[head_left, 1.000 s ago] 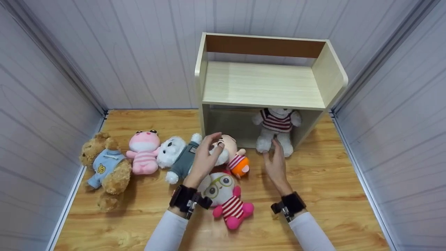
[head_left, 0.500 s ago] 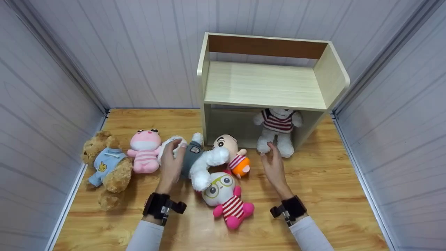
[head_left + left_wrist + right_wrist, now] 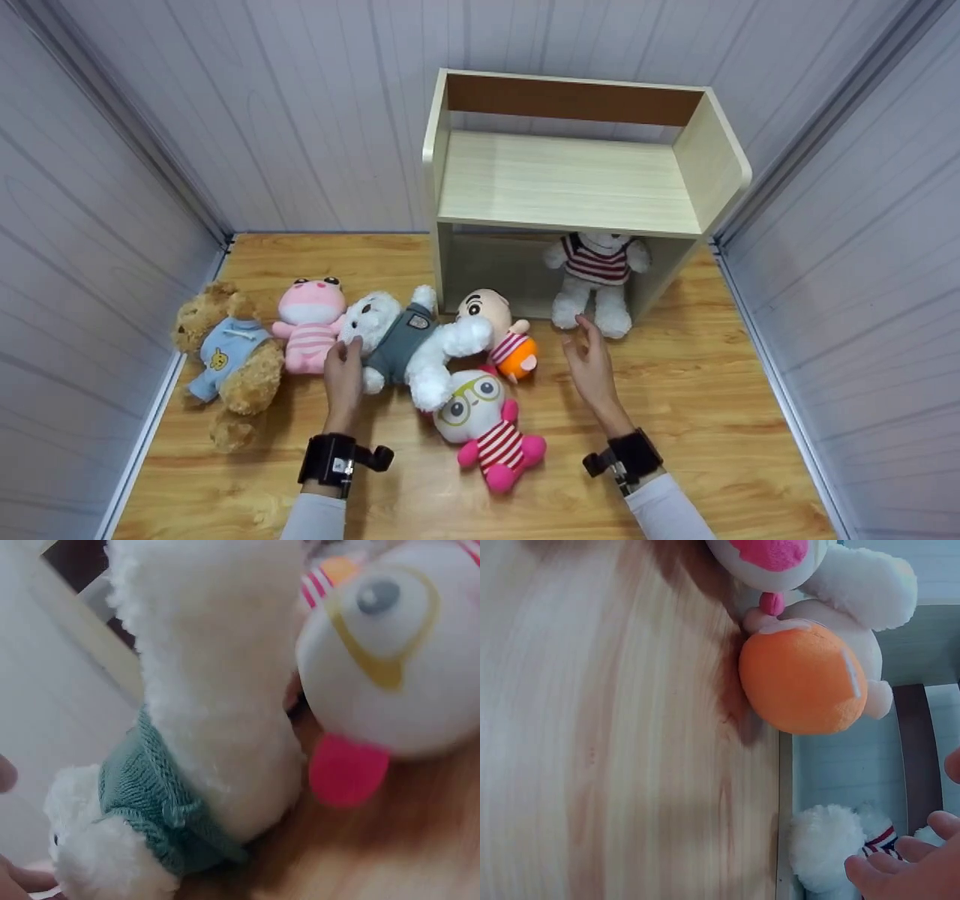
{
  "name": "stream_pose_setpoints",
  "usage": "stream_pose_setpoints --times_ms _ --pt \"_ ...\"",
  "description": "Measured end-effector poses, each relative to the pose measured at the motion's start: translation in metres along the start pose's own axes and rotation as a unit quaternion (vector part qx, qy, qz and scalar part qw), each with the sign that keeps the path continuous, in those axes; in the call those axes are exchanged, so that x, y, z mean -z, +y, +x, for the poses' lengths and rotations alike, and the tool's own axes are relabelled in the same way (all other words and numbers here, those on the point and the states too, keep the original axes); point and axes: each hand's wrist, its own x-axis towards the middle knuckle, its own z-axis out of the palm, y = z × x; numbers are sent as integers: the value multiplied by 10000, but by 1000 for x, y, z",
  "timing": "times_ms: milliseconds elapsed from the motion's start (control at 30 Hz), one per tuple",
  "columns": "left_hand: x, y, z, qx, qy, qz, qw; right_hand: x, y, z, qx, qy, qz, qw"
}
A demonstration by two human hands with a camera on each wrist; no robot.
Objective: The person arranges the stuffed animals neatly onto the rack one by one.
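Note:
In the head view my left hand point(image 3: 343, 382) is between a pink striped frog plush point(image 3: 311, 330) and a white plush dog point(image 3: 373, 316) in a green vest. Its fingertips are right by the dog's head, not curled round it. The dog lies on its back, legs toward the right. My right hand point(image 3: 591, 369) is low in front of the shelf, fingers loosely bent, near the foot of a white teddy bear point(image 3: 596, 262) in a striped sweater. That bear sits in the shelf's lower compartment, its head partly hidden by the board above. Nothing is in my right hand.
A two-tier wooden shelf point(image 3: 570, 184) stands at the back. A boy doll with orange bottoms point(image 3: 519, 358) and a pink doll with glasses point(image 3: 501, 450) lie by the dog's legs. A brown teddy point(image 3: 238, 367) lies far left. Panel walls enclose the floor.
My left hand has moved left from over the dog's legs, past its head, to between dog and frog, and lower. My right hand has drawn back slightly from the bear's feet.

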Motion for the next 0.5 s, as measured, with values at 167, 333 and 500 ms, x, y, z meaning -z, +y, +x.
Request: stream_pose_setpoints --times_ms 167,333,500 --pt "-8 -1 -1 727 -68 -1456 9866 4 -16 -7 -28 -19 -12 10000" --pt "-14 -9 5 993 -317 -2216 9696 6 -14 -8 -248 -81 220 9994" --pt "-15 -17 6 1400 -587 -2529 9555 8 -2 -8 -431 -185 346 9983"
